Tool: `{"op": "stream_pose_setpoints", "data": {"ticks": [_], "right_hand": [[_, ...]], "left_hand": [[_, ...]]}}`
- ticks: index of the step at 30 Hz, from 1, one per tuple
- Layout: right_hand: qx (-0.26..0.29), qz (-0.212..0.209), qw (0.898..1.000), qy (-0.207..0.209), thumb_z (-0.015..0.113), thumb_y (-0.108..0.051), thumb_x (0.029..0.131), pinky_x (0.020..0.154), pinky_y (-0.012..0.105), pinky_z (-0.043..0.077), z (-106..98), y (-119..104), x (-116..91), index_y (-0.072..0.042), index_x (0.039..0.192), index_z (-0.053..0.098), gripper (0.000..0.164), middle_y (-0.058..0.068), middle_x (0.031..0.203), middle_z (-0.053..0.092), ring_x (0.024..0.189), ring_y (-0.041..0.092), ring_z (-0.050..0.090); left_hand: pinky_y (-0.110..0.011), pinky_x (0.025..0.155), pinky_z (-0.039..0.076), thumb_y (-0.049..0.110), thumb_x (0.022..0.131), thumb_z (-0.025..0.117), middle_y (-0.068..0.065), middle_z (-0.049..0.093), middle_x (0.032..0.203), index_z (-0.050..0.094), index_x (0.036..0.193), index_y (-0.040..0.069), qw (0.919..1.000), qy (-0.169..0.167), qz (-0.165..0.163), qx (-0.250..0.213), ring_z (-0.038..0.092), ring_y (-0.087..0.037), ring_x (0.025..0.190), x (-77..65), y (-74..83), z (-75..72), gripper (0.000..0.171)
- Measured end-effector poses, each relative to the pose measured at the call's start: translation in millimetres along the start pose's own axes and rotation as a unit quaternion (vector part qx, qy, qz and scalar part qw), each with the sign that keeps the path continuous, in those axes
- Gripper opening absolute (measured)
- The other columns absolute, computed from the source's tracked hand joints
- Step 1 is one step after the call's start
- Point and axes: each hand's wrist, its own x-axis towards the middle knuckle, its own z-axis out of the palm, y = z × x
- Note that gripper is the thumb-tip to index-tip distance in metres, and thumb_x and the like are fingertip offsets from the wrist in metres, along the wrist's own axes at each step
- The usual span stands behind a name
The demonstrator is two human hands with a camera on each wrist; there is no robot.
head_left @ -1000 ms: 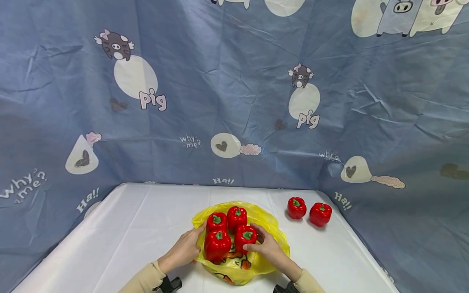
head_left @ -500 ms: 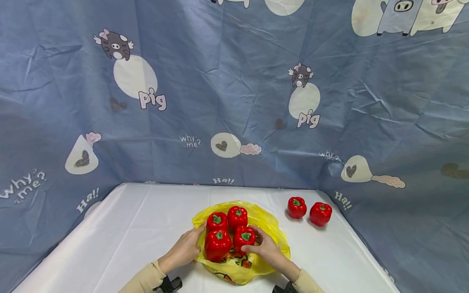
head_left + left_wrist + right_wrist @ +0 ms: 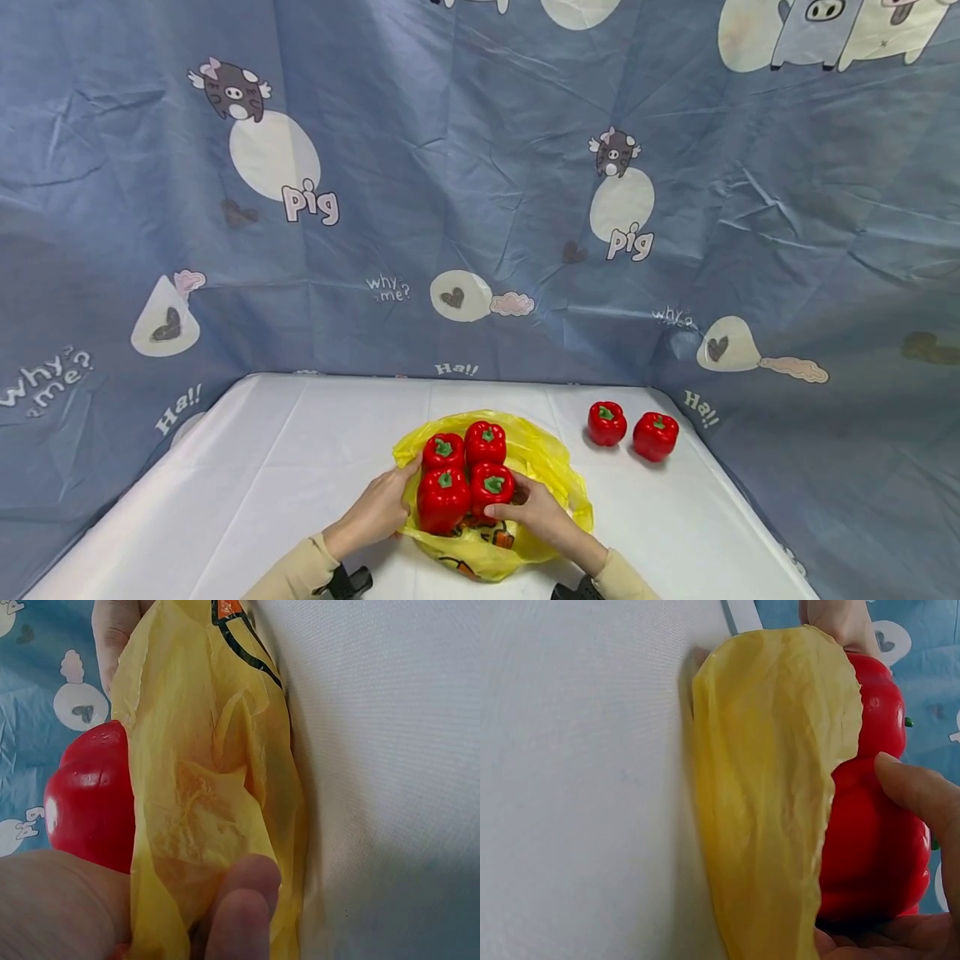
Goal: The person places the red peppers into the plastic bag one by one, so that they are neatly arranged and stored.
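Currently, a red pepper (image 3: 492,490) is gripped by the right hand (image 3: 537,510) inside the open yellow bag (image 3: 536,450), beside three other peppers (image 3: 442,502), while the bag's near-left edge is pinched by the left hand (image 3: 377,510).

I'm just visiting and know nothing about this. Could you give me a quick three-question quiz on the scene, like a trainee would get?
1. How many red peppers stand in the yellow bag?
2. True or false: the right hand is holding nothing.
3. In the head view, the two outer peppers lie: A, left of the bag; B, right of it; C, under it.

Key: 1. Four. 2. False; it holds a pepper. 3. B.
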Motion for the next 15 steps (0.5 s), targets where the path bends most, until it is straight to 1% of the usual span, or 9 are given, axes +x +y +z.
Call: {"op": "stream_pose_setpoints", "data": {"ticks": [5, 10, 13, 15], "right_hand": [[0.008, -0.001, 1.0, -0.01, 0.074, -0.035, 0.083, 0.093, 0.035, 0.054, 0.3, -0.8, 0.3, 0.0, 0.144, 0.041, 0.078, 0.014, 0.131, 0.06, 0.112, 0.022, 0.061], [0.005, 0.0, 1.0, -0.016, 0.075, -0.035, 0.082, 0.095, 0.035, 0.053, -1.4, -0.5, 0.8, 0.0, 0.145, 0.039, 0.081, 0.014, 0.133, 0.059, 0.114, 0.022, 0.06], [-0.001, 0.0, 1.0, -0.017, 0.075, -0.035, 0.081, 0.097, 0.037, 0.052, -3.9, -0.5, 0.2, 0.001, 0.147, 0.034, 0.086, 0.017, 0.137, 0.055, 0.118, 0.025, 0.058], [-0.004, 0.001, 1.0, -0.017, 0.076, -0.035, 0.081, 0.1, 0.039, 0.05, -6.6, -1.3, -0.9, 0.002, 0.149, 0.029, 0.09, 0.02, 0.143, 0.048, 0.124, 0.031, 0.054]], "left_hand": [[-0.024, 0.038, 0.042, -0.024, 0.065, 0.05, -0.033, 0.047, 0.138, 0.039, 0.142, -0.009, 1.0, 0.008, -0.002, 0.002, 0.057, -0.037, 0.101, -0.4, 0.0, 0.6, 0.08], [-0.025, 0.037, 0.042, -0.024, 0.064, 0.05, -0.034, 0.047, 0.138, 0.038, 0.143, -0.009, 1.0, 0.007, -0.004, 0.002, 0.058, -0.037, 0.1, 0.2, -0.7, 0.8, 0.08], [-0.025, 0.038, 0.042, -0.024, 0.064, 0.05, -0.034, 0.047, 0.137, 0.038, 0.143, -0.01, 1.0, 0.002, -0.002, 0.003, 0.058, -0.037, 0.099, 1.2, -0.8, 0.0, 0.081], [-0.024, 0.038, 0.042, -0.024, 0.064, 0.049, -0.035, 0.047, 0.137, 0.037, 0.143, -0.009, 1.0, -0.003, -0.003, 0.001, 0.059, -0.035, 0.094, 1.7, -0.9, -0.5, 0.081]]}}
